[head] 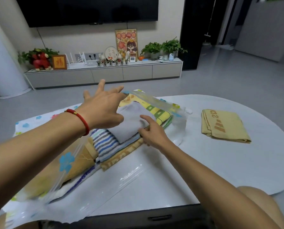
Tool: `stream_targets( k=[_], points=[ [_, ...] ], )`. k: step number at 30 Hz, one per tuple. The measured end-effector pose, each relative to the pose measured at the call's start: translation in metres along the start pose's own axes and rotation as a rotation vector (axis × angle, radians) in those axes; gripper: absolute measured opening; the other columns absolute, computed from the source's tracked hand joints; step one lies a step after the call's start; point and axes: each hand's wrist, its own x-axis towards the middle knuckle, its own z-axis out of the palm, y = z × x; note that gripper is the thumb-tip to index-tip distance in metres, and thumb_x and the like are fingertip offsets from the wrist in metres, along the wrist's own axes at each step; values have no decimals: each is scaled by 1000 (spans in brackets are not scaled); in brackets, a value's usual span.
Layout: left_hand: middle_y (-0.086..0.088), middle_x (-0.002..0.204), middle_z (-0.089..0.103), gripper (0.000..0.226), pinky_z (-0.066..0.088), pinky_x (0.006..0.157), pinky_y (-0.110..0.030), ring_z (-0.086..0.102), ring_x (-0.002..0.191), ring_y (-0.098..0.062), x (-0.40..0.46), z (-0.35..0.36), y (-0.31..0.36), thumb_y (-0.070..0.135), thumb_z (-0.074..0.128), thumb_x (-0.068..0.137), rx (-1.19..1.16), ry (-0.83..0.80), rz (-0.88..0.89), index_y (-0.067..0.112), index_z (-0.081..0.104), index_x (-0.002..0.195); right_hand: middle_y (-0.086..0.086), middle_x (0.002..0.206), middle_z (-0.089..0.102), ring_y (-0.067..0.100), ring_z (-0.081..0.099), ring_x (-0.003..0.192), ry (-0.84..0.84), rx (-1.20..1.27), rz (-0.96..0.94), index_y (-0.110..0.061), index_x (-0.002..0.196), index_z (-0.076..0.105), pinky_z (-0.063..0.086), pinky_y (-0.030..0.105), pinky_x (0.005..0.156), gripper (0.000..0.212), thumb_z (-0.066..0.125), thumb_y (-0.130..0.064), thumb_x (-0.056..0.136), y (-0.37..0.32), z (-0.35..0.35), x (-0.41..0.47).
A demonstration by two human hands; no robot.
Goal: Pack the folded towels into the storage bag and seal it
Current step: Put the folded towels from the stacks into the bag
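Observation:
A clear storage bag (121,177) with blue flower prints lies open across the white table (220,162). Inside it sit several folded towels: a grey towel (131,123) on top, a blue-and-white striped towel (106,144) under it, and yellow patterned ones beneath. My left hand (103,104) hovers over the stack's far side with fingers spread, near the bag's raised zip edge (156,101). My right hand (152,133) rests on the grey towel's right edge, fingers pressing against the stack. A folded yellow towel (225,126) lies alone on the table to the right, outside the bag.
The table's near edge (154,210) runs just in front of my knees. Beyond the table is grey floor, then a low TV cabinet (105,73) with plants, frames and a red plush toy, far from the work.

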Motion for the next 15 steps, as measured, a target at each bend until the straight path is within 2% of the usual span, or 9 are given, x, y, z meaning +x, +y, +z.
stream_targets(
  k=[1, 2, 4, 6, 8, 10, 11, 13, 15],
  points=[
    [8, 164, 11, 74, 10, 107, -79, -6, 149, -35, 0, 4, 2, 30, 64, 82, 12, 19, 9, 32, 31, 148, 0, 80, 73, 21, 68, 68, 12, -91, -34, -36, 136, 56, 60, 38, 71, 45, 57, -29, 92, 8, -18, -9],
    [6, 164, 13, 72, 11, 107, -78, -4, 149, -36, 1, 8, 5, 31, 64, 83, 21, 38, 16, 32, 34, 148, -2, 73, 71, 18, 66, 67, 33, -186, -45, -34, 125, 65, 57, 35, 70, 36, 58, -28, 90, 17, -36, -18],
    [2, 163, 16, 70, 13, 108, -77, -2, 149, -37, 3, 14, 11, 34, 64, 83, 32, 61, 23, 33, 36, 147, -2, 73, 72, 18, 66, 73, 85, -314, 23, -26, 99, 77, 55, 34, 70, 19, 61, -30, 88, 36, -74, -31],
    [0, 163, 16, 68, 14, 108, -76, -1, 149, -37, 5, 19, 17, 37, 63, 83, 52, 68, 35, 36, 37, 146, 3, 76, 75, 23, 68, 76, 186, -332, 141, -18, 82, 79, 55, 37, 70, 21, 63, -31, 86, 55, -112, -33],
    [0, 163, 16, 66, 14, 108, -76, -1, 149, -37, 7, 22, 20, 39, 62, 83, 59, 79, 44, 38, 39, 144, 8, 77, 75, 31, 68, 79, 389, -320, 238, -13, 76, 77, 53, 38, 69, 25, 61, -29, 86, 77, -147, -26],
    [-1, 163, 17, 65, 15, 109, -75, 0, 149, -37, 6, 24, 22, 39, 63, 83, 46, 87, 43, 37, 41, 144, 14, 91, 74, 39, 66, 94, 612, -370, 308, -10, 85, 75, 50, 38, 74, 25, 57, -26, 90, 105, -176, -18],
    [-2, 163, 18, 65, 16, 109, -75, 1, 149, -37, 6, 26, 23, 39, 63, 83, 46, 90, 40, 37, 41, 144, 17, 107, 71, 40, 62, 106, 673, -428, 343, -10, 97, 75, 49, 40, 82, 25, 55, -25, 94, 120, -187, -15],
    [-2, 162, 19, 65, 17, 110, -73, 3, 149, -37, 5, 28, 25, 41, 62, 83, 46, 97, 32, 37, 41, 144, 20, 138, 53, 40, 45, 128, 675, -543, 444, -15, 126, 67, 38, 47, 104, 33, 49, -24, 99, 151, -204, -11],
    [-3, 162, 20, 65, 18, 110, -72, 3, 149, -36, 3, 31, 27, 41, 62, 83, 33, 99, 21, 37, 40, 144, 24, 146, 40, 42, 37, 133, 613, -568, 557, -23, 141, 55, 29, 49, 112, 41, 42, -28, 103, 177, -214, -6]
  ],
)
